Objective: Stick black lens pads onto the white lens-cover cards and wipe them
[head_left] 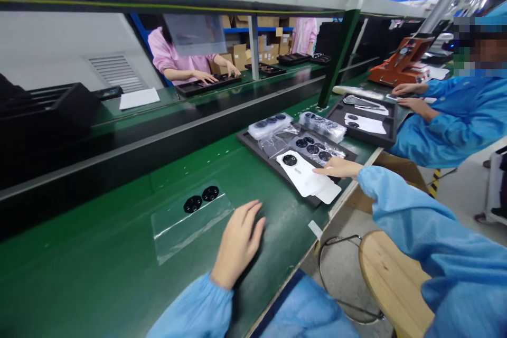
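While my right hand reaches across to the dark shallow tray, its index finger lies stretched out at the edge of a flat white panel with a round black camera disc; the other fingers curl, and I cannot tell whether they pinch anything. That panel lies slantwise at the tray's near end, overlapping a second plain white panel. Just beyond them, a clear plastic sheet with several black discs fills the middle, and two bulky clear bags of black discs, one on the left and one on the right, crowd the far side.

My left hand is palm down over the green bench top, fingers close together, thumb apart. Near it lies a flat clear plastic bag, with two black many-sided discs along its far edge.

Behind the tray a dark green post rises, partly blocking the view across. To the right, a blue-sleeved co-worker sits beside another dark tray of white panels, near an orange metal press. A round wooden stool stands below my right sleeve. Across the divider, a person in pink has both hands at a black tray.
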A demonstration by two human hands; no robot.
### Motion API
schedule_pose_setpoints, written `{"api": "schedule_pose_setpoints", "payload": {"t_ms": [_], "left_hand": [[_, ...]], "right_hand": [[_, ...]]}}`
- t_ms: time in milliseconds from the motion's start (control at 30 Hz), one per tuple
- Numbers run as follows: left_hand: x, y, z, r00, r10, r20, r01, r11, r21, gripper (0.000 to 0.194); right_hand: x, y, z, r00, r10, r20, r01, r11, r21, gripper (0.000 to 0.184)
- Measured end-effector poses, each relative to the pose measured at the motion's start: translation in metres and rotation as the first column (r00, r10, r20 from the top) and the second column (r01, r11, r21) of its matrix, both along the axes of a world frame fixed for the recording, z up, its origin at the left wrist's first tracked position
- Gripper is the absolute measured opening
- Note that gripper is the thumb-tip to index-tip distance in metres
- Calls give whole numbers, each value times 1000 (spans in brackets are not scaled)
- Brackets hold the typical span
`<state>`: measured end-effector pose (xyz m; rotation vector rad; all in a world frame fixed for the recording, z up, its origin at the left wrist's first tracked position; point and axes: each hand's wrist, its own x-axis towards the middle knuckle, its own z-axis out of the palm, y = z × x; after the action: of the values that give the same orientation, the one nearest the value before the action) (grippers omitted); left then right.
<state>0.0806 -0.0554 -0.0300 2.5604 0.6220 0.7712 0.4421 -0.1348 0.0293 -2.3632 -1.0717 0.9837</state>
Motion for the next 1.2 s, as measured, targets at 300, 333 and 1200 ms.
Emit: {"api": "schedule_pose_setpoints", "payload": {"t_ms": [300,333,1200], "left_hand": [[135,3,-13,982,-186,-31,182,978,-101,46],[135,3,-14,983,-185,-20,181,977,-113,46],[39,37,116,507,367,780,754,249,-607,72]], "right_hand": [[5,27,-1,953,-35,-300,-18,985,-173,59],[6,30,-2,942,-43,-333,-19,984,-179,57],[-186,53,23,352,352,-867,191,880,435,29]]}}
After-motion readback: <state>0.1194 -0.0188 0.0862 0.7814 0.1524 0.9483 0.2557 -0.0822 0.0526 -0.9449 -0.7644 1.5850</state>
